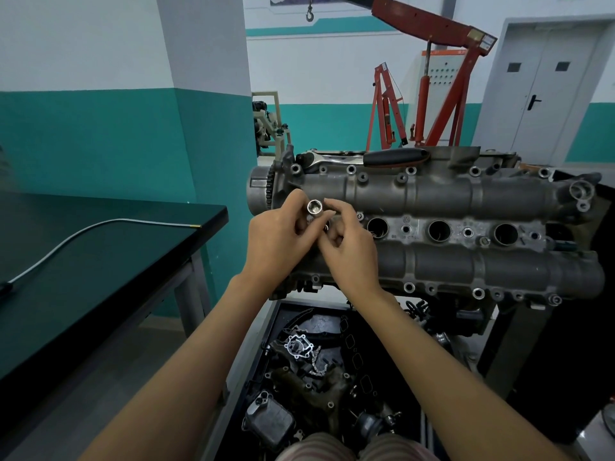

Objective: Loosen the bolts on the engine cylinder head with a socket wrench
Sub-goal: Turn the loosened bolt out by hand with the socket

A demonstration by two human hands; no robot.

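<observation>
The grey engine cylinder head (432,194) lies on a stand in front of me, with several bolts along its edges. A ratchet wrench (372,158) with a black handle rests on its far edge. Both hands meet over the head's left end. My left hand (279,234) grips a shiny silver socket (314,206), its open end facing me. My right hand (346,244) pinches the same socket from the right with thumb and fingertips. The socket's lower part is hidden by my fingers.
A dark-topped table (100,261) with a grey cable (83,231) stands at left. Below the head, a black tray (319,367) holds several loose engine parts. A red engine hoist (449,81) and a grey door (549,94) stand behind.
</observation>
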